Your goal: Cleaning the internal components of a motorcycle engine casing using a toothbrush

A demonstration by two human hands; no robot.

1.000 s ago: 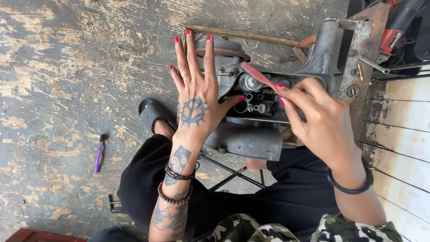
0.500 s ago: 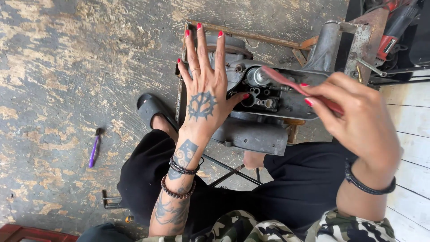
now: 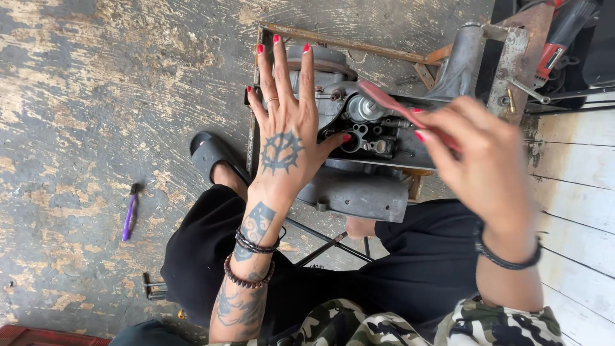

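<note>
My left hand (image 3: pixel 286 131) hovers flat with its fingers spread wide over the left part of a grey metal engine block (image 3: pixel 359 186) that rests on a rusty metal stand. It holds nothing. My right hand (image 3: pixel 483 160), blurred by motion, grips a thin pink stick-like tool (image 3: pixel 387 102) whose tip points toward the round parts and ports in the open top of the engine (image 3: pixel 371 131). Whether the tip touches the engine I cannot tell.
A purple brush (image 3: pixel 129 211) lies on the worn concrete floor at the left. A rusty bar (image 3: pixel 346 43) of the stand runs behind the engine. Red tools (image 3: pixel 562 32) sit at the top right. White wooden boards (image 3: pixel 576 192) lie to the right. My knees sit under the stand.
My right hand with the pink tool has shifted right and slightly up, its tip now over the engine's open top. My left hand stays spread over the engine.
</note>
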